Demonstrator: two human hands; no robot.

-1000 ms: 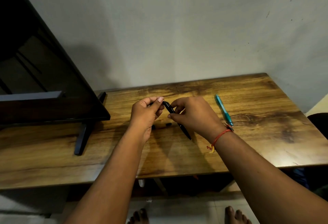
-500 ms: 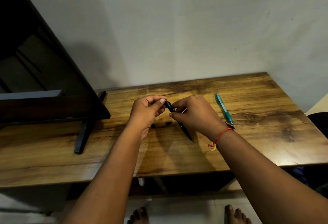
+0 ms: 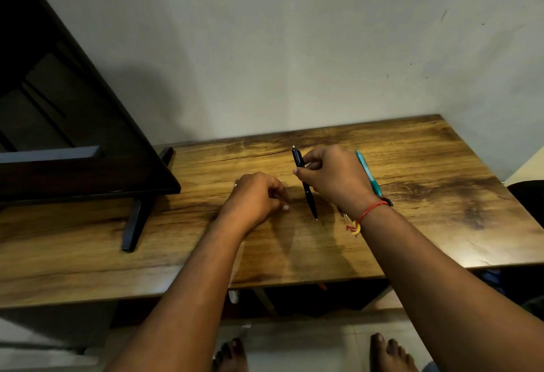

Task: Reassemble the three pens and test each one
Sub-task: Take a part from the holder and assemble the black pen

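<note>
Left of centre, my left hand (image 3: 256,195) has let go of the black pen (image 3: 304,186) and dropped to the table (image 3: 441,195), fingers curled; whether it grasps a small part I cannot tell. Just right, my right hand (image 3: 332,177) alone pinches the pen, tip toward me. It looks whole and ready for testing. The teal pen (image 3: 368,174) lies on the table beyond that hand.

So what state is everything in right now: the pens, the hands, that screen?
black pen: held tilted, tip down near the table.
right hand: pinches the black pen at its middle.
left hand: fingers curled, low over the table; cannot tell whether it holds anything.
teal pen: lying flat on the table, partly behind the right hand.
screen: dark, standing on the table.
</note>
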